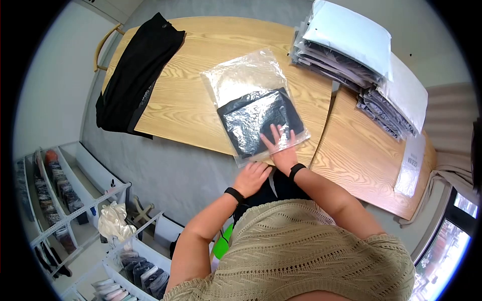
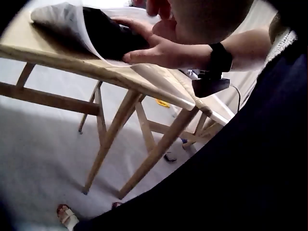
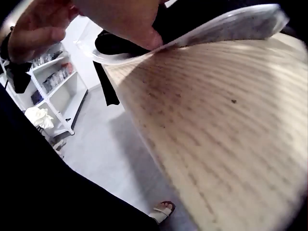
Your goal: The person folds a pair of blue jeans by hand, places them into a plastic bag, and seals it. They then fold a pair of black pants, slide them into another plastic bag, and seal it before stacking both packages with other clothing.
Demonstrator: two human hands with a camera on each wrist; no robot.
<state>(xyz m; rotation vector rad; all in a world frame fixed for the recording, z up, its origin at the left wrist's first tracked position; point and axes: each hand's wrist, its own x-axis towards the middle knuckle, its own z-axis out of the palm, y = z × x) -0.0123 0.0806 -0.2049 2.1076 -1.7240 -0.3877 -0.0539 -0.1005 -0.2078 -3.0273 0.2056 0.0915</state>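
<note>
A folded black garment (image 1: 256,120) lies inside a clear plastic bag (image 1: 243,72) on the wooden table. My right hand (image 1: 282,150) rests on the garment at the bag's near edge, fingers spread. In the right wrist view its thumb (image 3: 151,41) lies right at the plastic rim. Close by on the left, my left hand (image 1: 253,179) hovers at the table's front edge with loosely bent fingers and nothing in them. The left wrist view shows the right hand (image 2: 161,52) over the black cloth, with the bag's rim curving up beside it.
Black trousers (image 1: 135,75) lie along the table's left end. Stacks of bagged garments (image 1: 346,40) stand at the back right, near a flat labelled packet (image 1: 410,165) on a second table. White shelves (image 1: 80,205) with packed clothing are at the lower left.
</note>
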